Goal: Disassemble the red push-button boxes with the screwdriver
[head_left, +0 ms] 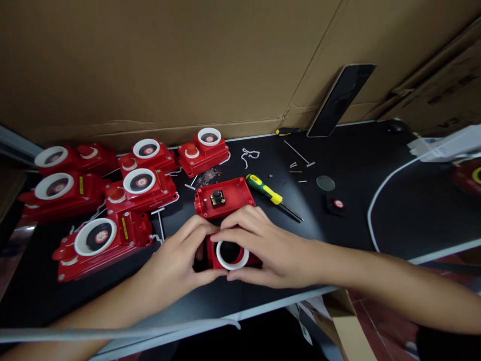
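Just on the near side of the open red base (242,189), the left hand (184,250) and right hand (276,253) grasp 1 red cover (213,254), fingers curled around it. It looks light, stiff, perhaps slippery; its side walls probably grip better than the white ring (233,266).

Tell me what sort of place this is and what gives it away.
Probably a workbench for assembling or repairing small devices: similar red units sit grouped at the left, an open red housing has a small board inside, and a screwdriver lies near loose screws.
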Tool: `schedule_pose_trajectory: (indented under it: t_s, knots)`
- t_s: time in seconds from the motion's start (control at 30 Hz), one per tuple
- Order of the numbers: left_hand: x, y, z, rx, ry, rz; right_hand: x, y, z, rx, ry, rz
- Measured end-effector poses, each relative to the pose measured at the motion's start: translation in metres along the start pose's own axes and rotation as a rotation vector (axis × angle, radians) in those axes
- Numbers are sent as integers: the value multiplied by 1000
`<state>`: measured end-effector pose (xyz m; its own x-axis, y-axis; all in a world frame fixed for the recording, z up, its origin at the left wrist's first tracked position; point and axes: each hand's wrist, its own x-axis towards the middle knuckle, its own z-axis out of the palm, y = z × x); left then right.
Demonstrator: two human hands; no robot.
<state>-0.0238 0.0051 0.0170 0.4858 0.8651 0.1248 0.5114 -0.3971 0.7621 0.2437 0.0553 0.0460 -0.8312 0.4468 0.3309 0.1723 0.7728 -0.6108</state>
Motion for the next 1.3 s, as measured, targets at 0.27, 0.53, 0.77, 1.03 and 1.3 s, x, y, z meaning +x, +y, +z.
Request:
schedule_pose_trajectory:
  t_s: [0.27,0.53,0.77,1.03,1.3]
  knots:
    - [2,2,-5,-34,-61,-87,-32,59,-135,-325,63,446]
    - [3,-1,-7,-21,-86,-47,-44,112,-142,-408,12,748]
    - [4,4,-10,-23,-138,-85,-46,111,-143,-376,-51,694]
    - [3,3,-9,-10,-144,-86,-50,101,-144,-375,-119,709]
    - [0,0,-10,13,-146,-76,-52,90,-141,-348,-164,765]
